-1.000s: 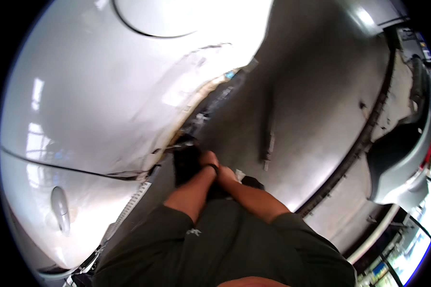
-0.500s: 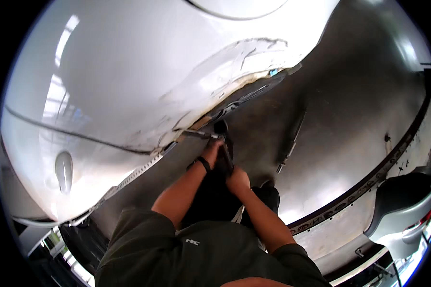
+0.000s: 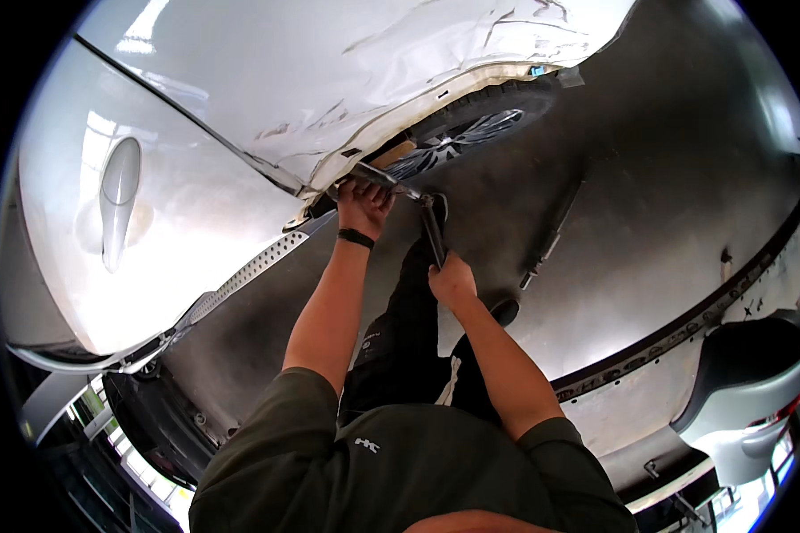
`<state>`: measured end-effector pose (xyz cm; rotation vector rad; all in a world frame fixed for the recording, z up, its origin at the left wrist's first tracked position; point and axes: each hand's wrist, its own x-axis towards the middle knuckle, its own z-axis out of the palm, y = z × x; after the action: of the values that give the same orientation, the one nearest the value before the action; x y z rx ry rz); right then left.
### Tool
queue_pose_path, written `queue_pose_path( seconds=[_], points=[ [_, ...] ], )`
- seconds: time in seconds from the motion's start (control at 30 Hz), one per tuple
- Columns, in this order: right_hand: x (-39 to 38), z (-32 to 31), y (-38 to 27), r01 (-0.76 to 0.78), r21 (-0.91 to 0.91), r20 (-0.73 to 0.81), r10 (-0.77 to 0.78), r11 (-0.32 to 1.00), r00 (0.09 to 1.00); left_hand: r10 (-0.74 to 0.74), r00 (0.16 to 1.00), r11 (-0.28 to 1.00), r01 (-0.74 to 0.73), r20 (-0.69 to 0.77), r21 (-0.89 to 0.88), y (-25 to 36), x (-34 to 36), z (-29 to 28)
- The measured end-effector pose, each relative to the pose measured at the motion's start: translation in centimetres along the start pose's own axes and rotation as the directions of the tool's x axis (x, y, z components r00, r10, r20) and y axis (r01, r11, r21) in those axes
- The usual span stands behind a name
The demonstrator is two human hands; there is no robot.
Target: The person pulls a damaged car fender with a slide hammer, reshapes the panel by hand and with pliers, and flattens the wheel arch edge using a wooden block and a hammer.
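My left hand (image 3: pixel 363 202), a black band on its wrist, grips the head end of a long metal tool (image 3: pixel 391 182) pressed against the lower edge of a white car's dented rear fender (image 3: pixel 400 84), just in front of the rear wheel (image 3: pixel 476 133). My right hand (image 3: pixel 452 280) is closed around the tool's dark handle (image 3: pixel 434 233), which runs down from a joint by the fender edge. The tool's tip is hidden behind my left fingers.
The white car's door with its handle (image 3: pixel 118 200) fills the left; a ribbed side step (image 3: pixel 240 280) runs below it. A dark bar (image 3: pixel 551 233) lies on the grey floor. A floor rail (image 3: pixel 684 333) curves at right beside another white vehicle (image 3: pixel 756 382).
The view has swung so the door handle and wheel now show. Both hands have stayed at the fender edge; my right hand now sits lower on the handle, apart from the left.
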<state>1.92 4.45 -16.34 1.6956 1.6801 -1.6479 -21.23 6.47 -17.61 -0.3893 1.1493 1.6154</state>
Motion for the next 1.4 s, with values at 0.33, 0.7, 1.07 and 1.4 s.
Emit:
queue_pose_path(
  seconds=[0.33,0.7,1.07,1.4],
  points=[
    [-7.6,0.3,-2.2,-0.072,0.006,0.023,0.071,0.997,0.997,-0.083,0.986,0.988,0.101,-0.145,0.115,1.7,1.9,0.1],
    [-19.4,4.1,7.8,-0.223,0.405,-0.084,0.279,0.886,0.957,-0.086,0.995,0.664,0.092,-0.046,0.742,-3.1,-2.1,-5.0],
    [-36.2,12.8,30.9,-0.155,0.987,0.015,0.913,0.053,0.408,-0.524,0.846,-0.016,0.106,-0.099,0.994,-18.9,-14.0,1.7],
    [-44.7,21.3,44.8,-0.374,0.924,0.148,0.978,-0.084,0.147,-0.756,0.633,-0.414,-0.265,-0.166,0.871,-36.1,-32.3,0.2]
  ],
)
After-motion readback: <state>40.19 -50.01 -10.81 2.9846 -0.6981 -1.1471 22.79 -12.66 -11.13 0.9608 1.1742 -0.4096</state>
